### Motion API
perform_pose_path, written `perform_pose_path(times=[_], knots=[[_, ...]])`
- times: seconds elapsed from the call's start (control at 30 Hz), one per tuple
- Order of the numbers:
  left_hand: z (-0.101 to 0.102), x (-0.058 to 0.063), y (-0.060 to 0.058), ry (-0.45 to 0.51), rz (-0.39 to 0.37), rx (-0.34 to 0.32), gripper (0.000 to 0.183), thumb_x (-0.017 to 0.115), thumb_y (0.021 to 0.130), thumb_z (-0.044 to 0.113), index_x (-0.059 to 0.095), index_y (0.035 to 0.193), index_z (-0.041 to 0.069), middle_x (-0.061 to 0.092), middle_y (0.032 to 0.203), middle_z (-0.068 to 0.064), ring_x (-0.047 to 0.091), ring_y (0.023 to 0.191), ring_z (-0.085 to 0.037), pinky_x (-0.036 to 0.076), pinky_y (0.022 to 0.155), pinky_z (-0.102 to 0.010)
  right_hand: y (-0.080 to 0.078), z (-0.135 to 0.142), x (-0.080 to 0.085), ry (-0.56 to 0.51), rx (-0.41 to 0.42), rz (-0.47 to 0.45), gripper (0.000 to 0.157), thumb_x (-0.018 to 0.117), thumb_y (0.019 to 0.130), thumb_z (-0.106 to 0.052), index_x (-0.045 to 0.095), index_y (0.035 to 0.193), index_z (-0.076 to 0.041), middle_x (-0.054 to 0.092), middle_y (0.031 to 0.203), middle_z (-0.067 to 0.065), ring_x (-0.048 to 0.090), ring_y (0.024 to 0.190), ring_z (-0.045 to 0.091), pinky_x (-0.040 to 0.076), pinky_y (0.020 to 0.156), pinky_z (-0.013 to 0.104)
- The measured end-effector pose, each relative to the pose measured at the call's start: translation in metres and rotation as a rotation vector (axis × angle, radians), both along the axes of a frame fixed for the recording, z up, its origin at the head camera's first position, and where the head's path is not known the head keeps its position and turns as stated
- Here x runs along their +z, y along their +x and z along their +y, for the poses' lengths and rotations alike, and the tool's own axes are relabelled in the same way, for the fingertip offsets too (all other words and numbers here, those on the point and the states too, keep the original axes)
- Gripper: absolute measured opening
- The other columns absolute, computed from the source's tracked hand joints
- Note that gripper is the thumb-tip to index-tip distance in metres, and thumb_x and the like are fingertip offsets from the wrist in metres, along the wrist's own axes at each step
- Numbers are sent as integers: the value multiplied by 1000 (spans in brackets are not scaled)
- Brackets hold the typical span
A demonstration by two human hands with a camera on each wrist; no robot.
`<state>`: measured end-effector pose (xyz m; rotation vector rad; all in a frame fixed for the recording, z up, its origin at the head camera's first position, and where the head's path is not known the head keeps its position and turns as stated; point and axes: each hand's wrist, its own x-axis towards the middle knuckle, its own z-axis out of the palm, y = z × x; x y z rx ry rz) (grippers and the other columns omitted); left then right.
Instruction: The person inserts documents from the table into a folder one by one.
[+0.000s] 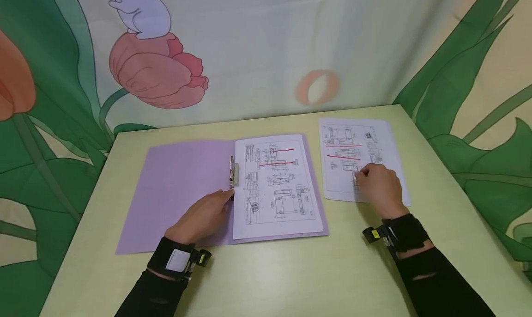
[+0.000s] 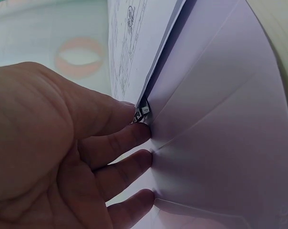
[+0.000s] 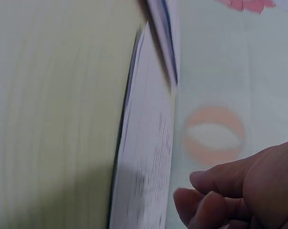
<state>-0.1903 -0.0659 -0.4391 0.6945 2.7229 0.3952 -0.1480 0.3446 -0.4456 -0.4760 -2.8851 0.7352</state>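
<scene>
A purple folder point(image 1: 178, 187) lies open with a metal clip point(image 1: 232, 169) along its spine and printed drawing sheets point(image 1: 278, 187) on its right side. My left hand point(image 1: 203, 215) pinches the clip's lower end with thumb and index finger, seen closely in the left wrist view; its other fingertips rest against the folder. To the right lies a separate stack of drawing sheets point(image 1: 359, 143) with red lines on the top page. Above its lower part hovers my right hand point(image 1: 381, 190), its fingers loosely curled and holding nothing in the right wrist view.
Both the folder and the loose stack lie on a pale yellow-green table point(image 1: 282, 271). A patterned curtain point(image 1: 249, 49) with flowers and leaves hangs behind the table and at its sides. Camera straps point(image 1: 405, 231) circle both wrists.
</scene>
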Motion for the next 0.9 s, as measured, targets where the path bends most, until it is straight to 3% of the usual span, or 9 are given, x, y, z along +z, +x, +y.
perform_pose_path(times=[0.17, 0.43, 0.67, 0.9], knots=[[1, 0, 0, 4, 1, 3, 45, 50, 98, 13, 45, 142, 1, 52, 141, -17, 41, 134, -32, 37, 108, -52, -1, 29, -4, 64, -72, -77, 35, 54, 95, -27, 63, 93, 7, 65, 82, 24, 57, 64, 34, 38, 45, 40], [2, 1, 0, 2, 2, 6, 45, 51, 98, 11, 45, 142, 1, 53, 140, -18, 42, 133, -33, 38, 107, -53, 0, 58, -13, 35, -161, -211, 55, 52, 95, -42, 55, 97, 13, 52, 82, 25, 52, 67, 37, 39, 47, 42], [1, 2, 1, 2, 0, 8, 45, 51, 98, 11, 45, 142, 2, 53, 140, -18, 41, 134, -33, 37, 108, -52, 0, 66, -16, 43, -138, -256, 70, 58, 89, -54, 51, 98, 15, 44, 86, 28, 49, 71, 40, 37, 50, 43], [1, 0, 1, -1, 9, 6, 45, 52, 98, 12, 45, 142, 2, 53, 141, -17, 41, 134, -32, 37, 108, -52, -1, 67, -13, 33, -156, -275, 74, 65, 83, -58, 51, 100, 13, 48, 84, 26, 51, 67, 38, 39, 50, 43]])
